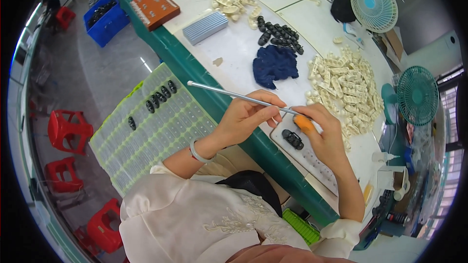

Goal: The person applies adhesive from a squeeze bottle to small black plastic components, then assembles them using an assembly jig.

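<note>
**Thin rod at work over a crowded bench**

A white bench (234, 48) edged in green runs through the workshop, red stools (68, 129) on the floor to its left. The left hand (246, 117) pinches a long, thin metal rod (229, 95); the right hand (324, 134) grips a small orange piece (304, 123) at its tip. Slim and smooth, the rod could slip, scattering the black parts (292, 139) just beneath.

Head view, steeply downward, close over worktable (243, 44).
</note>
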The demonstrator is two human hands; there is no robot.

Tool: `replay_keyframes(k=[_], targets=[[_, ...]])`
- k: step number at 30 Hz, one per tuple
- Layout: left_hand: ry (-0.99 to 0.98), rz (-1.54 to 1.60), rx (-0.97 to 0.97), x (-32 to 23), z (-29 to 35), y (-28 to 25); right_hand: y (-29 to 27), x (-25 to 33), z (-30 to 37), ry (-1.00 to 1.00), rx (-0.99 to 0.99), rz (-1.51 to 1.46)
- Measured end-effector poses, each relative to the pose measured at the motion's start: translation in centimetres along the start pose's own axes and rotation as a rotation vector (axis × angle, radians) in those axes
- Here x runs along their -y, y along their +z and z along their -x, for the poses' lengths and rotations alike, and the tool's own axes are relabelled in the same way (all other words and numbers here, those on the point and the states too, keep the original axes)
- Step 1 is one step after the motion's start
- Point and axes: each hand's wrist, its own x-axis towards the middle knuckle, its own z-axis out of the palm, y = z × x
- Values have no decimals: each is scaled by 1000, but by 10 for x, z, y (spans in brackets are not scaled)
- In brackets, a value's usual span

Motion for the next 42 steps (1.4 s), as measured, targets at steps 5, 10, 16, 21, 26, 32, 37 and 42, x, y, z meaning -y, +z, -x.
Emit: replay_keyframes(k=[5,10,16,21,26,32,37,42], targets=[[125,-115,-121,5,-3,-4,26,-2,-34,-116,72,133],[-10,-3,-197,-11,14,-35,35,-17,-62,-705,159,173],[107,415,-75,-20,23,-90,41,5,-27,-924,387,163],[161,2,-316,-33,32,-97,28,-16,-77,-936,292,464],[-59,-89,-314,-16,16,-84,39,-62,-130,-774,335,503],[-213,-137,-321,-3,15,-83,43,-76,-120,-436,311,276],[-239,-187,-299,-1,5,-70,5,-64,-114,-333,193,280],[-234,-215,-257,2,-10,-52,-27,-71,-96,-322,118,390]])
